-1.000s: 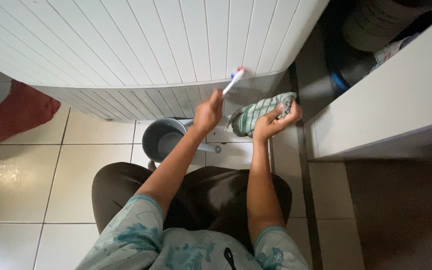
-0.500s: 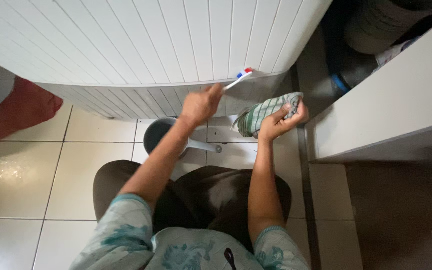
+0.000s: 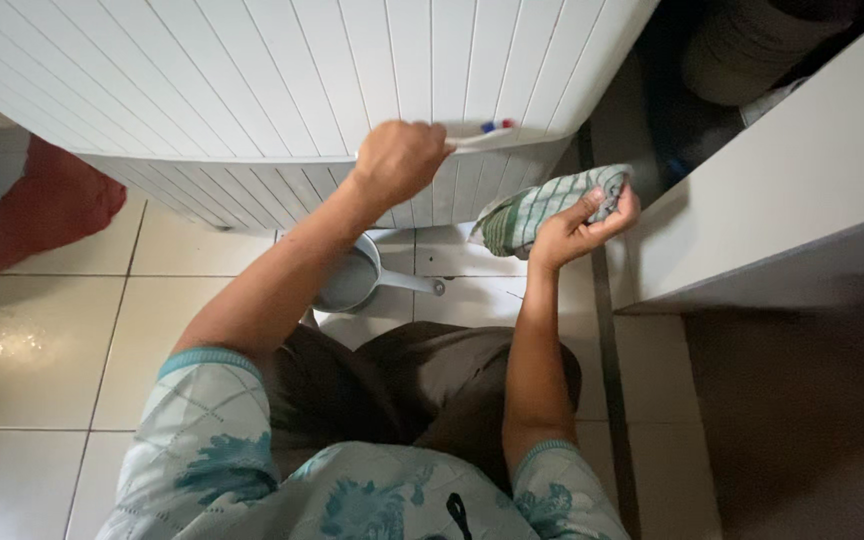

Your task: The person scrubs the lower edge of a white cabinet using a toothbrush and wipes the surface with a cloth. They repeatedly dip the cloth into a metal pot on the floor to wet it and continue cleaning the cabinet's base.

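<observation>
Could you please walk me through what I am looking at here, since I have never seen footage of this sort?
There is one view only, from a camera worn on a person's head, looking down at their own arms, lap and the tiled floor. No machine is involved; the work is done with two bare hands.

The left hand is closed around the handle of a toothbrush, whose red and blue head lies against the lower edge of a white ribbed panel. The right hand grips a bunched green and white checked cloth, held in the air beside that panel.

On the floor in front of the knees sits a grey water scoop with a long handle. A red cloth lies at the far left, blurred. To the right stands a pale cabinet.
</observation>
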